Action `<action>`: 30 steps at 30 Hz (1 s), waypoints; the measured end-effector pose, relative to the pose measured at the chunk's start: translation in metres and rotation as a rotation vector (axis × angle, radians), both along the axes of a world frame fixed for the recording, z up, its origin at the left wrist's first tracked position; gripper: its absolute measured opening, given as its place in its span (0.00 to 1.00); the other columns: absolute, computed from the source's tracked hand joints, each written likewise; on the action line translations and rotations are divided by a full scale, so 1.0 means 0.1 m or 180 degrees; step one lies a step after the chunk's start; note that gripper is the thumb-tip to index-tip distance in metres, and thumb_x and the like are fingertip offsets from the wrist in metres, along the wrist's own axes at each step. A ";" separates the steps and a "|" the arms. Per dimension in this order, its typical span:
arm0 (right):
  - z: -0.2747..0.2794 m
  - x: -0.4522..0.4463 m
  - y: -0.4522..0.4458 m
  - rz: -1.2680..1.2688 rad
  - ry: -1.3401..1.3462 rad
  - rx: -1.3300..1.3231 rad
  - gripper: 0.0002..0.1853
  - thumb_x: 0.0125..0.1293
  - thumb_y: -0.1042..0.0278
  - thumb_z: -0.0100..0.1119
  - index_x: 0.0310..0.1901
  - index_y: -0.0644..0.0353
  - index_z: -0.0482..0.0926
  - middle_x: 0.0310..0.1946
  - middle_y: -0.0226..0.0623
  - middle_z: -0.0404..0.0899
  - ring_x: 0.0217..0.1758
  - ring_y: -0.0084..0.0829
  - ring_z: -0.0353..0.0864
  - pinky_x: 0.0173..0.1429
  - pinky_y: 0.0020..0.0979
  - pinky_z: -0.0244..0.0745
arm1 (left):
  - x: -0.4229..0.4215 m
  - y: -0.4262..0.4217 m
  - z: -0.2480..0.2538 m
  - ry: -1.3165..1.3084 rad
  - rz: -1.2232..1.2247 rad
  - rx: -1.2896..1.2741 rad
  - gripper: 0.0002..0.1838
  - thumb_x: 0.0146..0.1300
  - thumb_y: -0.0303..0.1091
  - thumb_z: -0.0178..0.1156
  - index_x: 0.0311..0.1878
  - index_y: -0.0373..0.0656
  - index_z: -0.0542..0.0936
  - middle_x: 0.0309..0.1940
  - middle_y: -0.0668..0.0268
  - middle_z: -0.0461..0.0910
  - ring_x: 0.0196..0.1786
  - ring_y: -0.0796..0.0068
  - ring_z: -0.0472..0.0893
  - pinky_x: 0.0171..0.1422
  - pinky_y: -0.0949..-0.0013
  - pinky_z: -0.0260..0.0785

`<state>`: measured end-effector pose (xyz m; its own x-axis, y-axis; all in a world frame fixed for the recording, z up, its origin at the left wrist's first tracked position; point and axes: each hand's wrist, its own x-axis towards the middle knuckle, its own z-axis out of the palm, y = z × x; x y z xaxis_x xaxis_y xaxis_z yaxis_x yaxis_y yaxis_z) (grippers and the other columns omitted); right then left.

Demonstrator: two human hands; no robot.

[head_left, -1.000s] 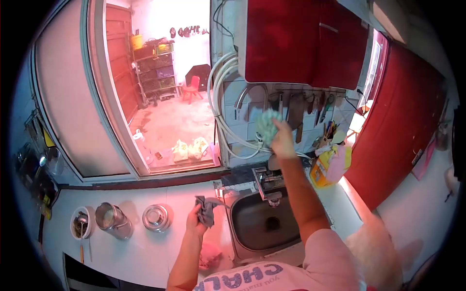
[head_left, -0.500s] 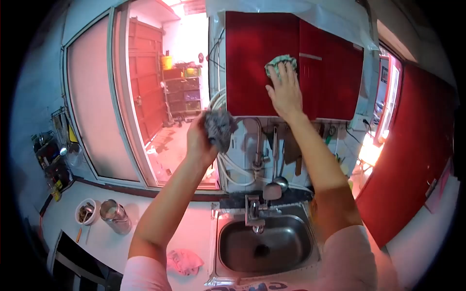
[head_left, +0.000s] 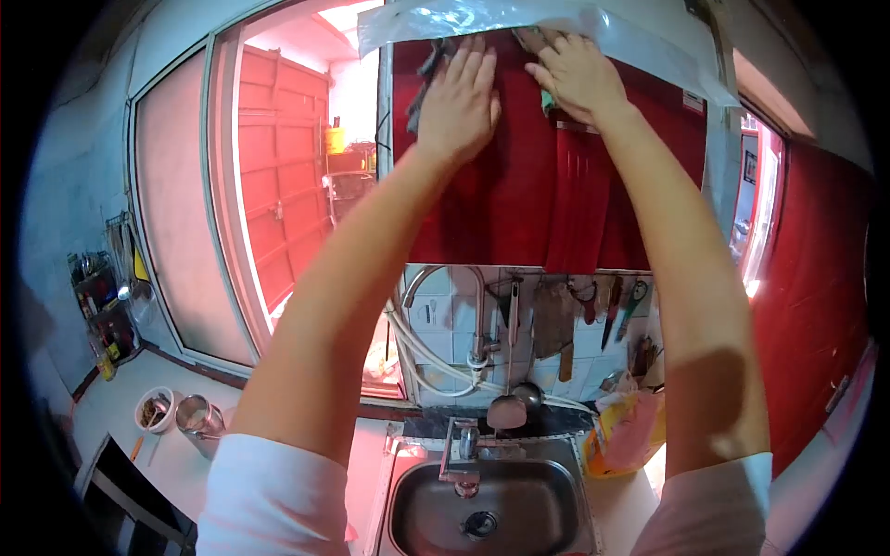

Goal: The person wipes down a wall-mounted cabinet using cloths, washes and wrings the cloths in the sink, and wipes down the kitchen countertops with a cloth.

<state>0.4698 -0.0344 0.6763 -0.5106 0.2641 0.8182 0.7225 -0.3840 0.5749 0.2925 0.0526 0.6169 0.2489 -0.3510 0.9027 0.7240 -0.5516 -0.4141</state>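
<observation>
Both hands are raised against the upper part of a glossy red wall cabinet [head_left: 501, 195]. My left hand [head_left: 461, 104] presses a dark grey cloth [head_left: 419, 104] to the left door, its fingers stretched upward and the cloth showing along its left side. Near the cabinet's top edge, my right hand [head_left: 582, 76] holds a green patterned cloth [head_left: 547, 100] against the door. Most of that cloth is hidden beneath the fingers and palm. Clear plastic sheeting [head_left: 547, 17] covers the cabinet's top and hangs just above both hands.
Below the cabinet are a steel sink [head_left: 482, 496], a faucet [head_left: 461, 454] and hanging utensils [head_left: 556, 324]. A yellow container [head_left: 603, 445] stands right of the sink. On the left counter are a white bowl [head_left: 156, 408] and a metal cup [head_left: 199, 417].
My left hand has moved up and right, bringing the grey cloth from mid-air onto the cabinet. My right hand has slid the green cloth up toward the top edge. The view has shifted.
</observation>
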 end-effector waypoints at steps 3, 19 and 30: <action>0.06 0.04 0.08 0.0812 -0.0178 0.0435 0.20 0.71 0.53 0.43 0.50 0.59 0.76 0.46 0.43 0.77 0.50 0.43 0.74 0.59 0.41 0.66 | 0.02 0.02 0.45 0.0172 0.0064 -0.0188 0.26 0.60 0.38 0.52 0.60 0.35 0.69 0.51 0.48 0.76 0.55 0.55 0.75 0.60 0.56 0.67; -0.78 -0.09 0.05 0.0731 -0.0052 0.0236 0.25 0.68 0.60 0.48 0.64 0.56 0.66 0.65 0.44 0.64 0.68 0.43 0.63 0.76 0.43 0.48 | -0.12 -0.02 -0.06 0.0713 -0.3184 -0.1550 0.20 0.66 0.25 0.51 0.61 0.37 0.68 0.65 0.48 0.62 0.64 0.52 0.69 0.67 0.61 0.64; 0.22 -0.54 0.47 0.0960 0.0980 -0.0431 0.18 0.69 0.57 0.38 0.48 0.55 0.77 0.49 0.42 0.75 0.54 0.46 0.72 0.58 0.45 0.66 | -0.49 0.18 0.22 0.0397 0.0242 0.0882 0.20 0.64 0.45 0.53 0.52 0.40 0.74 0.43 0.62 0.77 0.49 0.62 0.76 0.69 0.57 0.57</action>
